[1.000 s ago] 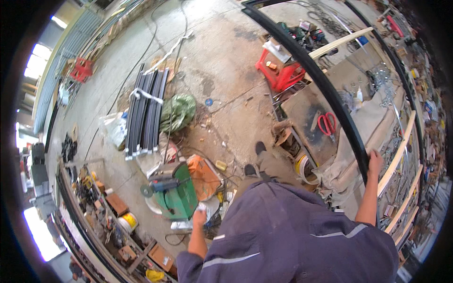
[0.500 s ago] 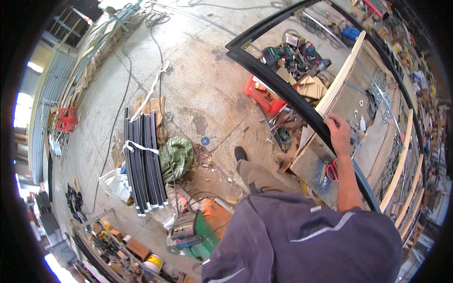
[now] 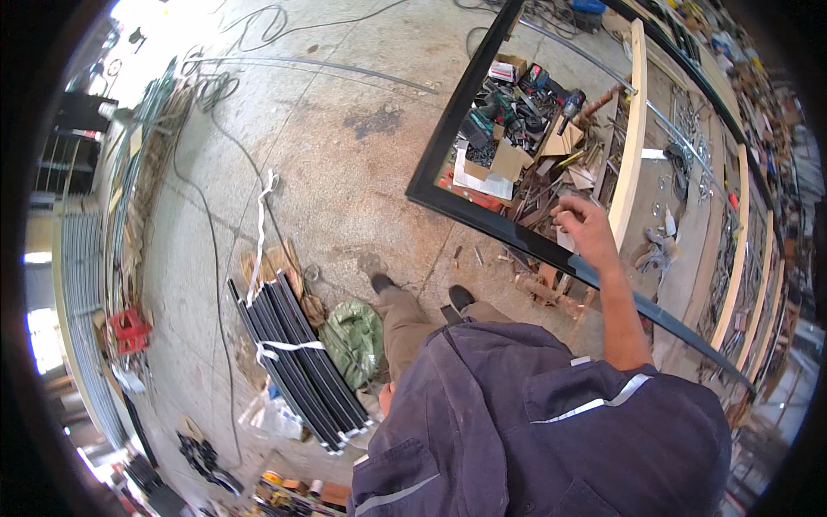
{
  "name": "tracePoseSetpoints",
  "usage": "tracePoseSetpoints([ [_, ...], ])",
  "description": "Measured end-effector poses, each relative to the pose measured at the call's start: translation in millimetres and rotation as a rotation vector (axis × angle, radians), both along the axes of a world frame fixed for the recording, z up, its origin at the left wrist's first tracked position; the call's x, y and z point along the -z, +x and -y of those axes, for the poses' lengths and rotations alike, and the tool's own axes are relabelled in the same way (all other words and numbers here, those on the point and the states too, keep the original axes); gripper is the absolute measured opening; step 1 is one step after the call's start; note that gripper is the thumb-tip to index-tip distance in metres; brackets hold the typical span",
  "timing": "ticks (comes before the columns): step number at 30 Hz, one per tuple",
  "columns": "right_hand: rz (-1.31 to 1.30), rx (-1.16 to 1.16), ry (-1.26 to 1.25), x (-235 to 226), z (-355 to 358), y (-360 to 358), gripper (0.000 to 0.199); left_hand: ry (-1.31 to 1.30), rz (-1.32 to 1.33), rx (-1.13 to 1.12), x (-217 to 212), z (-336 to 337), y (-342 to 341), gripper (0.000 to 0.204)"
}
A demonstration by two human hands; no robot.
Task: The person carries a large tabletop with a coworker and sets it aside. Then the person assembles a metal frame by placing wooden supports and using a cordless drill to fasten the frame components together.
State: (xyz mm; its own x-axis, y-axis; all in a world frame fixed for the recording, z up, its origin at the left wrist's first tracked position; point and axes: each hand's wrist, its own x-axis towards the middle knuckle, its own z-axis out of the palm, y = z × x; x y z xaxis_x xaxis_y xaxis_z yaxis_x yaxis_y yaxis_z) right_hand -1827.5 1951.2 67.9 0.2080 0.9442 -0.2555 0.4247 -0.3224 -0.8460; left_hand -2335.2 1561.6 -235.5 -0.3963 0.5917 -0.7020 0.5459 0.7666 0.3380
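Note:
A large black rectangular frame [image 3: 482, 215] stretches across the right side, lying over wooden slats. My right hand [image 3: 589, 233] is over the frame's opening, just past its near rail, with the forearm crossing above that rail. Its fingers are loosely bent and somewhat apart, and I see nothing in them. Of my left hand [image 3: 386, 397] only a small patch of skin shows beside my jacket, low by the left thigh; its fingers are hidden. A bundle of dark strips [image 3: 297, 362], tied with white bands, lies on the floor near it.
Cordless tools [image 3: 525, 103] and an open cardboard box [image 3: 487, 172] show through the frame. Light wooden slats [image 3: 633, 129] run beneath it. A green sack [image 3: 353, 340] lies beside the bundle. Cables [image 3: 207, 202] trail over the concrete; a red crate [image 3: 129, 331] stands far left.
My right hand has come off the frame's near rail and hangs over the opening. My view has turned, and the frame's near rail lies at a flatter slant. Both feet now show.

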Motion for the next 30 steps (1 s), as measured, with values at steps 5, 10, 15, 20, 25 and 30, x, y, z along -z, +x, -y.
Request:
tracePoseSetpoints([
  [5, 0.042, 0.126, -0.086, 27.2, -27.6, -58.5, 0.024, 0.028, 0.009, 0.120, -43.6, -163.9, -74.8, 0.040],
  [10, 0.120, 0.365, -0.143, 29.0, -62.8, -105.4, 0.032, 0.097, 0.028, 0.550, -15.0, -295.3, -198.6, 0.032],
  [15, 0.138, 0.454, -0.154, -7.1, -125.7, -166.9, 0.032, -0.081, 0.305, 0.137, -79.4, -472.6, -221.8, 0.032],
  [20, 0.077, 0.678, -0.095, 3.7, -161.4, -186.1, 0.029, -0.076, 0.411, 0.143, -60.0, -609.5, -233.8, 0.039],
  [25, 0.148, 0.828, -0.056, -2.7, -215.0, -169.3, 0.020, -0.045, 0.445, 0.199, -79.0, -719.2, -200.1, 0.040],
  [30, 0.049, 0.986, 0.254, -23.9, -329.8, -149.5, 0.016, -0.071, 0.297, 0.407, -105.1, -809.8, -199.7, 0.038],
])
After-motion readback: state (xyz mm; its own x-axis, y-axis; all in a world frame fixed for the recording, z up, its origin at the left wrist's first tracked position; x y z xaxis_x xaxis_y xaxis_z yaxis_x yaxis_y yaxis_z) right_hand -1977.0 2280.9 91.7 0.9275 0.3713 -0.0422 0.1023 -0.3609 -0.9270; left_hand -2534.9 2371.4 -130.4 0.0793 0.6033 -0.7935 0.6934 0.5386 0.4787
